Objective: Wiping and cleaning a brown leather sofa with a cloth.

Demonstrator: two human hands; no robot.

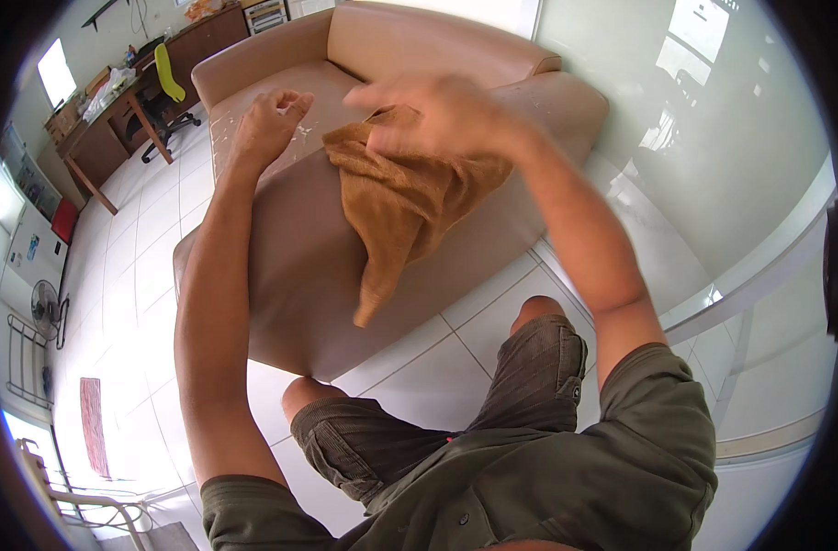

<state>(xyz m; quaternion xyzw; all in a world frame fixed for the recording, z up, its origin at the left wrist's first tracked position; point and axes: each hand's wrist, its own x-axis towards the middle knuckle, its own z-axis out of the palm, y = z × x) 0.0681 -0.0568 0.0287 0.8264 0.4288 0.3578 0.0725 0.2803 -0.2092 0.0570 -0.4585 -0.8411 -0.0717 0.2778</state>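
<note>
hiding some brown cloth [396, 197]: right hand [451, 115] (blurred)

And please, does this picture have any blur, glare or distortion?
Head view, centre: the right hand is smeared with blur, while the brown cloth looks sharper; head view, left: bright light washes out part of the white tiled floor; head view, right: the glossy wall shows bright reflections; head view, edges: straight lines bend, and the corners go black.

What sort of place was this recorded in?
Probably an indoor sitting room or small office; the picture doesn't settle which. A tan sofa stands on a white tiled floor, and a yellow-backed swivel chair is by a desk at the far left.
</note>
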